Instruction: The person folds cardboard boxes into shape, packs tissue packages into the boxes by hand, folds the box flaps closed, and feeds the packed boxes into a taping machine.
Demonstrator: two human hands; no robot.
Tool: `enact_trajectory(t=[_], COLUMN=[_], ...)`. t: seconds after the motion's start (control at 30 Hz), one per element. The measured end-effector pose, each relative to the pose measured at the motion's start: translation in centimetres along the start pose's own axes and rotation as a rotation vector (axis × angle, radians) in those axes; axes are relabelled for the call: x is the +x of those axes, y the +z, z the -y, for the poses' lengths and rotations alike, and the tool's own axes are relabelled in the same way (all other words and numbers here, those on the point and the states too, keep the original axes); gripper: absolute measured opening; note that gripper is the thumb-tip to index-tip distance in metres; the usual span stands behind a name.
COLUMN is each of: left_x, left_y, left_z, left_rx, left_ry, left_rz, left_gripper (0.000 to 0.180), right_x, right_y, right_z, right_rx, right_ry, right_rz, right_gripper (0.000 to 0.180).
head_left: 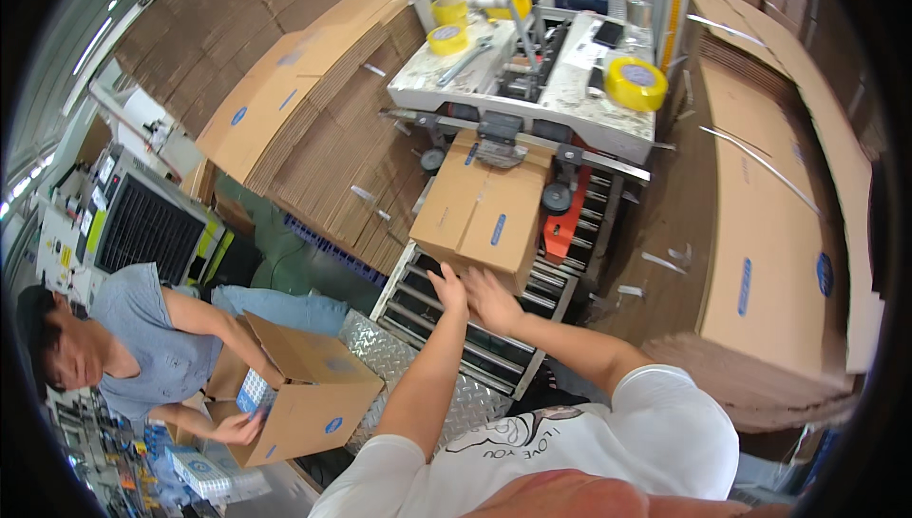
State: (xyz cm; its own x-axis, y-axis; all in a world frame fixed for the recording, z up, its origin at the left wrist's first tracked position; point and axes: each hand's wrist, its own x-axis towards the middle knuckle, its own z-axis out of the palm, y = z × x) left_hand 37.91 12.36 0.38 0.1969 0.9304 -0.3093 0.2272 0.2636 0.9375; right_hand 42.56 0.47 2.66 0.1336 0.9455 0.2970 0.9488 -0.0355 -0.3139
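- The left hand is open, fingers stretched toward the near end of a closed brown carton.
- The right hand is just beside it, also open and empty (motion blurs its fingers); whether either hand touches the cardboard, I cannot tell.
- The carton sits on a roller conveyor, its far end under a white-topped taping machine.
- At left, a co-worker reaches into an open carton.
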Motion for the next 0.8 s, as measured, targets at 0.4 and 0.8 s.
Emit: enact_trajectory(t=[0.4, 0.8], left_x=[-16.1, -18.3], left_y=[-27.7, -39.1], left_z=[23.9, 25.4], left_rx=[0.884, 0.733], left_ry=[-0.159, -0.097], left_rz=[0.931, 0.634], left_gripper=[0.046, 0.053], right_x=[-16.8, -17.9], right_y=[-35.4, -41.3], right_z=[5.0, 3.5], right_rx=[-0.561, -0.793], right_ry=[0.326, 0.206], right_rz=[-0.1, -0.407], right_gripper=[0.066, 0.063])
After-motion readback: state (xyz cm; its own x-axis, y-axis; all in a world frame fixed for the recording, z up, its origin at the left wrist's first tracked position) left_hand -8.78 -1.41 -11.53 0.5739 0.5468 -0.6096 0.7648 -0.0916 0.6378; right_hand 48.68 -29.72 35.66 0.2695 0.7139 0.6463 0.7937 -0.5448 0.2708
